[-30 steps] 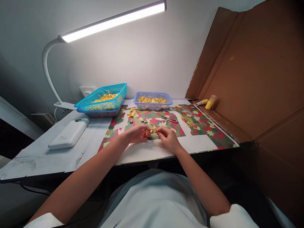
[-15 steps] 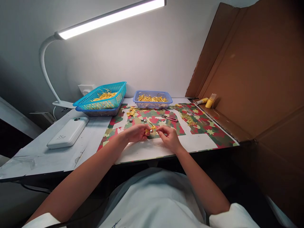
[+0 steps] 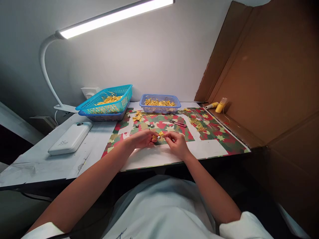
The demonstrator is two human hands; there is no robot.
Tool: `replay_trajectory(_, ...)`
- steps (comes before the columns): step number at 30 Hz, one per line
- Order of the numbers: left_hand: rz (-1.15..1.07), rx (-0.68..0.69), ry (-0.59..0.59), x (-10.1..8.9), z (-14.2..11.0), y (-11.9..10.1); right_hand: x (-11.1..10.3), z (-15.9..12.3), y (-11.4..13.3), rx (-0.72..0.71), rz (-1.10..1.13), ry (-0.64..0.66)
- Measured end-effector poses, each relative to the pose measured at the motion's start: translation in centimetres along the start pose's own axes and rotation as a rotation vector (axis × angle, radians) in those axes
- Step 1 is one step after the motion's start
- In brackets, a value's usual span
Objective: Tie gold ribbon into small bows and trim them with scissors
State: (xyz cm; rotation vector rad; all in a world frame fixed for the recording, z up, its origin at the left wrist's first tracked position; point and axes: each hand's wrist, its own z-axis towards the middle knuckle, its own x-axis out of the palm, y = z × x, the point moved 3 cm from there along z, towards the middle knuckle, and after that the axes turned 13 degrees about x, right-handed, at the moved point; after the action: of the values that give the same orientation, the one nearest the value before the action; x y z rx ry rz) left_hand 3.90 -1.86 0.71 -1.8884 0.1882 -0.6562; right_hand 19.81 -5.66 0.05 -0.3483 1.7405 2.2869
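Low over the front of the patterned sheet, my left hand (image 3: 144, 138) pinches a yellow ribbon bow (image 3: 161, 133) between thumb and fingers. A round silver bell (image 3: 159, 137) sits against the bow at those fingertips. From the other side my right hand (image 3: 177, 143) meets the bow's right edge, thumb and forefinger pressed together; what lies in that pinch is too small to make out. Beyond my hands lie a few loose silver bells (image 3: 151, 125), a pair of pink-handled thread snips (image 3: 178, 123) and several loose yellow bows (image 3: 137, 116).
A turquoise basket (image 3: 127, 94) of yellow bows rests on a blue one at left; a purple basket (image 3: 142, 105) stands behind. Gold cords (image 3: 197, 125) lie at right, near yellow thread spools (image 3: 221, 105). A white power bank (image 3: 71, 138), desk lamp (image 3: 46, 66) and cardboard wall (image 3: 269, 66) surround.
My right fingertips have come a little closer to the bow and now meet its edge. The curved strand above my left fingers lies lower. My left hand keeps its hold.
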Motion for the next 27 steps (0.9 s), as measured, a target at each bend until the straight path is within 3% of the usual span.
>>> replay_trajectory(13, -0.088, -0.006, 0.117, -0.23, -0.27, 0.12, 0.16, 0.15, -0.24, 0.015, 0.050, 0.120)
replay_trajectory(27, -0.020, 0.001, 0.067, -0.12, -0.44, 0.02, -0.09, -0.60, 0.60, -0.161, -0.090, -0.010)
